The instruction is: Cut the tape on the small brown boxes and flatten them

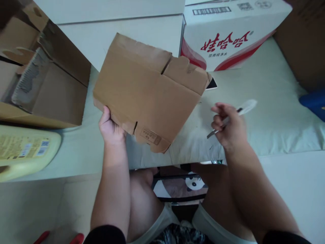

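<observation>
My left hand (pixel 109 128) grips the near left edge of a flattened brown cardboard box (pixel 147 91) and holds it tilted above the pale green pad (pixel 266 112). My right hand (pixel 228 127) is closed on a white utility knife (pixel 237 113); its blade points down to the left and its white handle sticks out to the upper right. The knife is a short way to the right of the cardboard and does not touch it. A small dark phone-like item (pixel 212 84) peeks out from under the cardboard's right corner.
An open brown carton (pixel 50 91) lies at the left, with a yellow plastic jug (pixel 25 149) in front of it. A white and red printed box (pixel 228 30) stands at the back right. A blue object (pixel 315 101) sits at the right edge. My knees are below.
</observation>
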Demonstrator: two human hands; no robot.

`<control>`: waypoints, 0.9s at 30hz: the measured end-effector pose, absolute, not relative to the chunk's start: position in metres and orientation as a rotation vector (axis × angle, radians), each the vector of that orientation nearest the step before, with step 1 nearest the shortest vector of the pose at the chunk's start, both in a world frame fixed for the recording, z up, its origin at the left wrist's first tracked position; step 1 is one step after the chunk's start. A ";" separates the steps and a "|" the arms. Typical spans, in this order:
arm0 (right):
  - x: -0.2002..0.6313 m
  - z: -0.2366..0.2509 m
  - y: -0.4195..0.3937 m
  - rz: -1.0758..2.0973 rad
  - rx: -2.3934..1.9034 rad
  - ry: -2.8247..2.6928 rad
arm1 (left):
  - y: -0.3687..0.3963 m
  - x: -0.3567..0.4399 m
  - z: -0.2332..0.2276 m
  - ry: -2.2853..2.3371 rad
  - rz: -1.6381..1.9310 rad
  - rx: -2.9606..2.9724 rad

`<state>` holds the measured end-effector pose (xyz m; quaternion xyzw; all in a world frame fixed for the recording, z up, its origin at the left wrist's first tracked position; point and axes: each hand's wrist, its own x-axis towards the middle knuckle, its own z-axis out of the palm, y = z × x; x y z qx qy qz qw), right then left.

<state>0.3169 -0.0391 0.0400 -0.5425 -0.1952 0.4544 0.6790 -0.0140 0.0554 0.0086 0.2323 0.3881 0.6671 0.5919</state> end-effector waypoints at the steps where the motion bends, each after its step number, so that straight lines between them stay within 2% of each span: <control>1: 0.308 0.040 -0.041 1.121 -1.234 -0.511 | 0.055 -0.012 0.008 0.898 1.548 0.551; 5: 0.284 0.046 -0.048 1.314 -1.240 -0.669 | 0.053 -0.008 0.005 0.909 1.561 0.587; 9: 0.275 0.051 -0.050 1.273 -1.301 -0.606 | 0.049 -0.002 0.007 0.885 1.546 0.509; 15: 0.270 0.051 -0.052 1.043 -1.318 -0.380 | 0.045 0.016 0.001 0.886 1.457 0.579; 19: 0.269 0.053 -0.057 1.204 -1.273 -0.470 | 0.041 0.022 -0.001 0.858 1.460 0.607; 24: 0.287 0.063 -0.079 1.337 -1.249 -0.467 | 0.031 0.034 0.011 0.940 1.463 0.659; 27: 0.324 0.069 -0.107 1.264 -1.286 -0.361 | 0.026 0.042 0.020 0.998 1.312 0.643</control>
